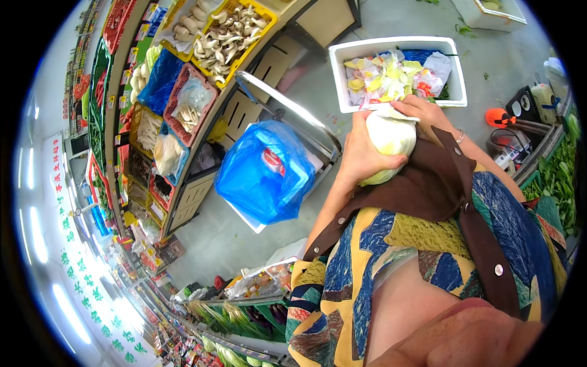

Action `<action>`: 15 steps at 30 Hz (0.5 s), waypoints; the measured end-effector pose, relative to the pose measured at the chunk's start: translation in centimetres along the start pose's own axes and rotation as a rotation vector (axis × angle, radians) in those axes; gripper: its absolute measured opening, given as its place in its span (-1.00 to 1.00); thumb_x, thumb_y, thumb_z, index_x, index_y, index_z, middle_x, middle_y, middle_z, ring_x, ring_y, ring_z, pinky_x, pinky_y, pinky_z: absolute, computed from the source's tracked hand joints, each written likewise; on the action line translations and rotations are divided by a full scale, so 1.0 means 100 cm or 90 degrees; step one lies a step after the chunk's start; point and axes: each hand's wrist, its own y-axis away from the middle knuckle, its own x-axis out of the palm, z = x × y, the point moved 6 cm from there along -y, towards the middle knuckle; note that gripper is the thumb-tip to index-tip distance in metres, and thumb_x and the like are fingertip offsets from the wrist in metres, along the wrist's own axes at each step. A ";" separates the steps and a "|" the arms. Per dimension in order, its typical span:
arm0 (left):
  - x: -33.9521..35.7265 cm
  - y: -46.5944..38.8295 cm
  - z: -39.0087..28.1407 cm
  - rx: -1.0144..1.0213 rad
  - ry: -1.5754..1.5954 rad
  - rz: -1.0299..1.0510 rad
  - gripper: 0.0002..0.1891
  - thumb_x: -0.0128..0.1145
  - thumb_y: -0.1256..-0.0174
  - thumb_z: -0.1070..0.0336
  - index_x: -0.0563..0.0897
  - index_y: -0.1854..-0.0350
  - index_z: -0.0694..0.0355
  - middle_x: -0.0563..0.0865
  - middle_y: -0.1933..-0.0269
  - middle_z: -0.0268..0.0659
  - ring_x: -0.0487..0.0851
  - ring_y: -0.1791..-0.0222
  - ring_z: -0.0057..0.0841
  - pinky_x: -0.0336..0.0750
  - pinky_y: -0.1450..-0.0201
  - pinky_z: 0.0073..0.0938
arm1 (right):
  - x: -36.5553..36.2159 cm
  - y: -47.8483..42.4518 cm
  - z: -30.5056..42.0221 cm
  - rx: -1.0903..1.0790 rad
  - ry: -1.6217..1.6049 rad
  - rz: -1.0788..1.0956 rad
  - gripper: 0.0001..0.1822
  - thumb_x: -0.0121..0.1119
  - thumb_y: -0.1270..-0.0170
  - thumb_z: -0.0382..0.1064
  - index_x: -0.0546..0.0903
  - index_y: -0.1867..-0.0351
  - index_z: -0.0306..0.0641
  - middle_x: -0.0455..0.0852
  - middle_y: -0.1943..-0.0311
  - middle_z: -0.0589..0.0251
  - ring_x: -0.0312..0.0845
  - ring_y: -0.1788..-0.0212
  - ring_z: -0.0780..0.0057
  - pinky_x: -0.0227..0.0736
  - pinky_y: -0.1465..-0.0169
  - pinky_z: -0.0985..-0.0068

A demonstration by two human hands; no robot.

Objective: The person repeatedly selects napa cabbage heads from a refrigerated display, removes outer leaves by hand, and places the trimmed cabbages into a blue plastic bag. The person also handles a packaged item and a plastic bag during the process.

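Note:
My left hand (361, 149) is wrapped around a pale Chinese cabbage (390, 133), with the thumb across its near side. The cabbage is held in front of the brown apron (412, 192). At its far end, my right hand (424, 112) grips a whitish outer leaf (401, 113) that stands partly away from the head; some fingertips are hidden. Just beyond both hands, a white foam box (337, 75) on the floor holds yellowish leaves (395, 73), crumpled paper or plastic wrapping and a blue plastic piece.
To the left, a blue plastic bag (261, 183) sits on a hand cart with a metal handle (293, 105). Behind it are shelves with mushrooms in a yellow crate (229, 41). An orange object (497, 118) and leafy greens (557, 179) are at right. Another foam box (497, 20) stands farther off.

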 end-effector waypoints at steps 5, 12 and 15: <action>0.021 -0.008 -0.045 0.131 -0.009 0.037 -0.06 0.51 0.55 0.17 0.26 -0.04 0.32 0.58 0.11 -0.08 0.56 0.04 -0.30 0.42 -0.02 -0.39 | 0.035 0.068 -0.155 0.227 0.132 -0.008 -0.61 0.10 -0.04 -0.35 0.53 0.02 -0.16 0.55 0.20 0.03 0.52 0.20 0.07 0.42 0.11 0.29; -0.017 0.007 -0.023 0.172 0.005 -0.121 -0.01 0.52 0.60 0.11 0.26 -0.05 0.31 0.55 0.12 -0.10 0.55 0.06 -0.30 0.41 -0.03 -0.37 | 0.027 0.043 -0.197 0.455 0.195 0.086 -0.53 0.17 -0.08 -0.06 0.51 0.10 -0.42 0.58 0.17 -0.21 0.51 0.13 -0.07 0.39 0.05 0.19; -0.050 0.034 -0.018 0.141 -0.035 -0.224 -0.01 0.51 0.62 0.09 0.26 -0.06 0.27 0.55 0.14 -0.06 0.56 0.06 -0.17 0.41 -0.02 -0.35 | 0.055 -0.002 -0.177 0.241 0.131 0.027 -0.61 0.17 -0.06 -0.17 0.52 0.11 -0.36 0.60 0.27 -0.17 0.52 0.20 -0.07 0.42 0.16 0.20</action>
